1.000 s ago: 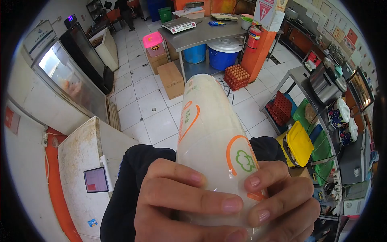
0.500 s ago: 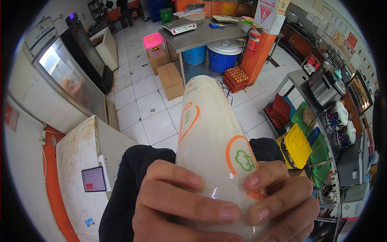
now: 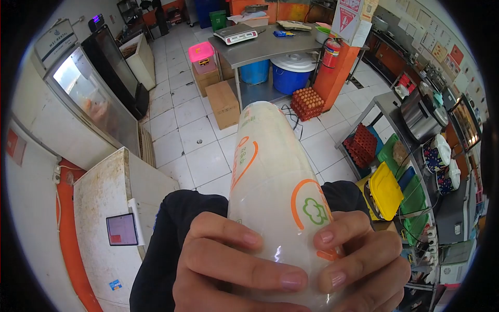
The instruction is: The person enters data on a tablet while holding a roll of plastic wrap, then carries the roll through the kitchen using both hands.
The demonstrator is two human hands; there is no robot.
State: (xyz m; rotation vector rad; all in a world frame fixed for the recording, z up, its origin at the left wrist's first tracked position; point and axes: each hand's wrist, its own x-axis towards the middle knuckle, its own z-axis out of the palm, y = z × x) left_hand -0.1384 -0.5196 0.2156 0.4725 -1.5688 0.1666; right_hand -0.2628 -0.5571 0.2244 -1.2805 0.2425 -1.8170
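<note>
Whitish cylinder (image 3: 278,182) (glossy) lies between fingers (image 3: 283,278) of left hand (image 3: 223,262) and right hand (image 3: 366,265).

Since the first picture, the left hand (image 3: 228,268) has slid its upper two fingertips (image 3: 293,281) toward seven o'clock along the wrapped roll (image 3: 273,192), farther past the printed green logo (image 3: 314,211). The roll's far end has dropped slightly toward six o'clock in the view. At eleven o'clock in the background, the distant person (image 3: 160,18) in dark clothes now shows a narrower outline, the legs less spread.
</note>
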